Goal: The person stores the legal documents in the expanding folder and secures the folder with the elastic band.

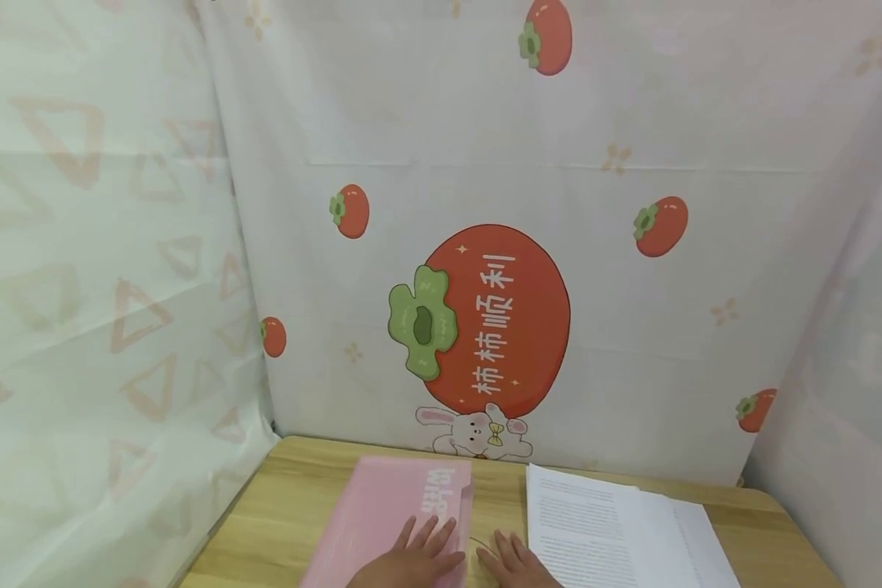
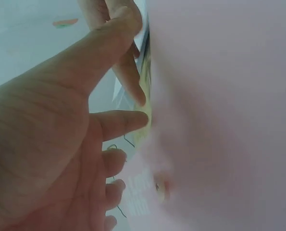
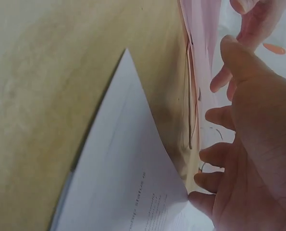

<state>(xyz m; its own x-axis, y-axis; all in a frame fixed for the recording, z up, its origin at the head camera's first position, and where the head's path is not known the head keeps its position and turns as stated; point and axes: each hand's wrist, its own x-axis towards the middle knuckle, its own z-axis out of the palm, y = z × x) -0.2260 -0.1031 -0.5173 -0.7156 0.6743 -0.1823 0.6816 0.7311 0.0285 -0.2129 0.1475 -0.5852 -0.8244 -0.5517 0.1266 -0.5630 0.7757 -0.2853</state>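
Observation:
A pink file folder (image 1: 382, 498) with white lettering lies on the table. My left hand (image 1: 417, 562) is over its right edge with fingers spread; the left wrist view shows a small round fastener (image 2: 160, 186) on the pink cover. Between the folder and the papers, my right hand (image 1: 516, 563) is low over the wood, fingers extended and apart. A thin cord (image 1: 480, 541) runs out from the folder's edge toward the right hand. In the right wrist view the little finger is at the edge of the printed paper (image 3: 128, 144); whether it touches cannot be told.
A stack of printed sheets (image 1: 573, 523), slightly fanned, lies on the right of the wooden table (image 1: 265, 523). Behind the table hangs a white cloth (image 1: 595, 367) with persimmon and rabbit prints. Another patterned cloth (image 1: 118, 408) hangs at the left.

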